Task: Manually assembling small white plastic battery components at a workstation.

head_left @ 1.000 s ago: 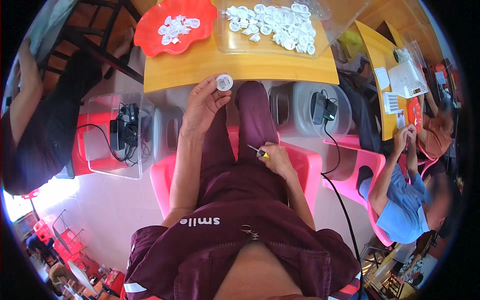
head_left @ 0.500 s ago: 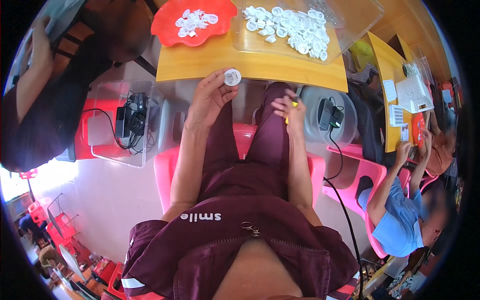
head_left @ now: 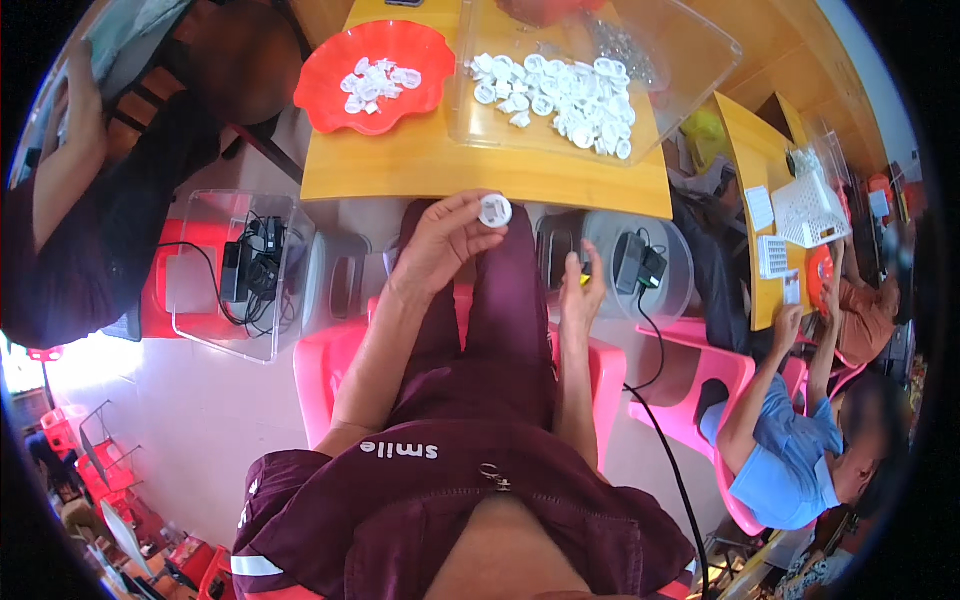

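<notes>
"at the near edge of the table (head_left: 480,182), what do you have on your feed?"

"one white round piece (head_left: 495,210). i see the left hand (head_left: 455,238) grasping it between thumb and fingers, its flat face turned up to my camera."

"and the right?"

"the right hand (head_left: 581,305) sits lower, well apart from that piece. its thumb and fingers look closed around a small yellow-and-dark tool (head_left: 585,281); most of it is hidden from me, and i can't tell how firm the grasp is. it isn't touching the white piece."

"how far along would you say we are?"

"partway, by my judgement. i've got a big heap of white pieces (head_left: 560,95) in the clear tray (head_left: 482,132) and a smaller cluster (head_left: 378,85) in the red dish (head_left: 318,88), left of the tray. i can't tell from here which lot is finished."

"and the one in hand?"

"between the two lots, so i'd count it as unfinished: it's neither in the dish nor in the tray. whether any work on it is complete, i can't make out from this far off; its markings are too small."
</notes>
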Available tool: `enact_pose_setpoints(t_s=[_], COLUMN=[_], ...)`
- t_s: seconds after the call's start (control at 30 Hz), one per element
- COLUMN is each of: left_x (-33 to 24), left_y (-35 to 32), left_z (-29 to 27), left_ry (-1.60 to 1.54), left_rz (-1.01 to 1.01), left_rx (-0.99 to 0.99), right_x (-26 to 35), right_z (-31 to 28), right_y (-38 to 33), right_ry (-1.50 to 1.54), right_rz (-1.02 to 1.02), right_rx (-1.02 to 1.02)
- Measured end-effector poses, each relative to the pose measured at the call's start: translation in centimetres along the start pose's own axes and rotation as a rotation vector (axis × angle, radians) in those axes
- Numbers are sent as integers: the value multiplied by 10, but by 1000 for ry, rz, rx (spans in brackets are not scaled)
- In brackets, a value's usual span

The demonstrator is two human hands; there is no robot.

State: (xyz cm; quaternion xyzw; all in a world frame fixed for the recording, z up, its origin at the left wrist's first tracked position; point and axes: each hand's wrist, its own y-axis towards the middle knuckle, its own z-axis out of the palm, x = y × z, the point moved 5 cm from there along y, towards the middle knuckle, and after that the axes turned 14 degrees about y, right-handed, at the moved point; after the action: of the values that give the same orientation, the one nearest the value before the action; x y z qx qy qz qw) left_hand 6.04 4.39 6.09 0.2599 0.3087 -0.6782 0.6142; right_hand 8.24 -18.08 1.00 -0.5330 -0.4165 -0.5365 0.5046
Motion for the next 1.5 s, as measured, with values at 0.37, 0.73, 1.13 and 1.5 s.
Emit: enact_pose_setpoints(t_s=[0.37, 0.73, 1.13, 1.5], left_x=[-12, -23, -16, -14], left_y=[-3, -6, -9, -5], left_z=[23, 29, 50, 39], left_ry=[-53, 92, 98, 131], left_rz=[22, 64, 67, -82], left_rx=[54, 7, 45, 98], right_x=[115, 115, 135, 137], right_z=[63, 72, 88, 83], right_y=[-39, -37, -28, -23], right_ry=[-214, -112, -184, -143], right_rz=[-386, -412, -630, -480], right_rx=[403, 380, 373, 634])
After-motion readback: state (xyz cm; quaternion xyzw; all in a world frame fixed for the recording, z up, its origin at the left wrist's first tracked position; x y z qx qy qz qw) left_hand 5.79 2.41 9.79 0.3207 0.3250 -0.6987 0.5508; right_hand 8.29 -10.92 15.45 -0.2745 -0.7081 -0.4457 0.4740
